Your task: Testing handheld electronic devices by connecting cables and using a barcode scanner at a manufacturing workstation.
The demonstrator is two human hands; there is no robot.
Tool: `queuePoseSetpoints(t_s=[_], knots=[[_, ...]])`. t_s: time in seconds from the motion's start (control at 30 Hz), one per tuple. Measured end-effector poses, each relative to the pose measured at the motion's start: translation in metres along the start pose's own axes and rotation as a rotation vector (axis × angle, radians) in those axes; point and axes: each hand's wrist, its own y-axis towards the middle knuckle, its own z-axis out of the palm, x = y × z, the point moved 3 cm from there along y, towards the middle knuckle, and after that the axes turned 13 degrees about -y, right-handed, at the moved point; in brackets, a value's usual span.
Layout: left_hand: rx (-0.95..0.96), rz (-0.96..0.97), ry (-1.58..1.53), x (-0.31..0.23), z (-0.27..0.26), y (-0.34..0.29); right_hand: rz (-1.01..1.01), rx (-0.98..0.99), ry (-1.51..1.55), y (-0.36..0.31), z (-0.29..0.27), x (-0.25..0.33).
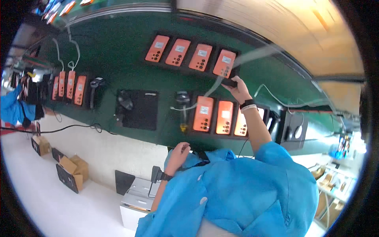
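Observation:
My right hand (239, 91) reaches over the green bench, closed round a small dark object (229, 82); its kind does not show. Just beyond that hand lies an orange smartphone (224, 63), the last in a row of several on a black tray (151, 43), back up with lenses and a white label. Nearer me, a second row of orange smartphones (203, 113) rests in dark holders, partly covered by my right forearm. My left hand (178, 158) is beside my body below the bench edge, fingers curled; a dark bit shows at the fingertips, too small to name.
A black mat (143, 110) with a dark device stands left of the near phones. Farther left are several upright orange phones (79, 90) with white cables. A pale strip (256, 54) crosses above the right tray. Cardboard boxes (75, 170) and a grey-white cabinet (136, 197) stand below.

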Motion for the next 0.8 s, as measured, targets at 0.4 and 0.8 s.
queuePoseSetpoints(t_s=[0.4,0.8], knots=[[0.019,0.163,-0.956,-0.031,0.138,0.102,-0.127,0.002,0.144,-0.149,-0.207,0.020],[-0.327,0.279,-0.831,-0.044,0.074,0.074,-0.102,-0.119,-0.163,-0.229,-0.319,-0.007]])
